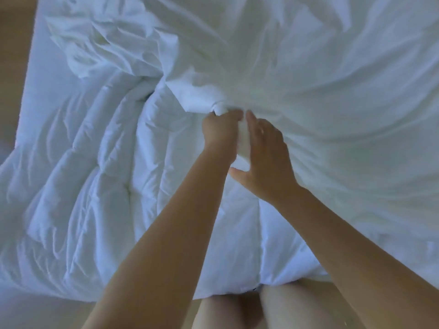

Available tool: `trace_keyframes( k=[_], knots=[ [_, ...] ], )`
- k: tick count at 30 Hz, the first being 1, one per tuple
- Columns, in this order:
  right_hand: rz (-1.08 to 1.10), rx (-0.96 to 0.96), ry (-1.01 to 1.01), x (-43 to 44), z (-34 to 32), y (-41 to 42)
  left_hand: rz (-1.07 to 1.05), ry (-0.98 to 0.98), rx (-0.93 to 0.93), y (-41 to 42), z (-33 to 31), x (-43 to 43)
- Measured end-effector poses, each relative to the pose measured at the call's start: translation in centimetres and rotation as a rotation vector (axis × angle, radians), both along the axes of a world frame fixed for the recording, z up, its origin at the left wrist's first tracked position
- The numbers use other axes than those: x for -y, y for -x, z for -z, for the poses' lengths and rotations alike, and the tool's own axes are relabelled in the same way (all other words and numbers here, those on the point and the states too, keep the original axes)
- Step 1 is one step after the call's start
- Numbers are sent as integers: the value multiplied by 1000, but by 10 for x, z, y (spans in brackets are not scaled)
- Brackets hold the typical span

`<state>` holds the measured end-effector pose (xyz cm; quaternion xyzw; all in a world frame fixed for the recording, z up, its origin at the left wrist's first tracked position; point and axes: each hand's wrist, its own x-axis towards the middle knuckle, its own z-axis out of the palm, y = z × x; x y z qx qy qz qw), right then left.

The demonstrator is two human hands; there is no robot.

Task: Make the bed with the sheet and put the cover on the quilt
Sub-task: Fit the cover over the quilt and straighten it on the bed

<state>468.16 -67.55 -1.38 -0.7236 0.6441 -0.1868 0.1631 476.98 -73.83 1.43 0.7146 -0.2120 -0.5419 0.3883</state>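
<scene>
Thin white fabric cover (308,91) is gripped at a bunched corner by the left hand (221,129).
Right hand (266,160) is held just beside it, fingers spread, nothing grasped; the puffy white stitched quilt (95,186) is spread under both arms, mostly leftward.

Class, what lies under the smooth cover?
The quilt runs under the edge of the cover beside the right hand; whatever lies further beneath is hidden.
</scene>
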Motion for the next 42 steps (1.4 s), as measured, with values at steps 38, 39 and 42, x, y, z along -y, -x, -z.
trace_keyframes(
  k=[38, 39, 42],
  knots=[
    [-224, -182, -149, 213, 50, -267, 810, -275, 722, -377, 124, 194],
    [-204, -172, -196, 217, 52, -276, 882, -251, 767, -371, 124, 193],
    [-40, -147, -299, 234, 56, -291, 947, -140, 642, -348, 111, 173]
  ],
)
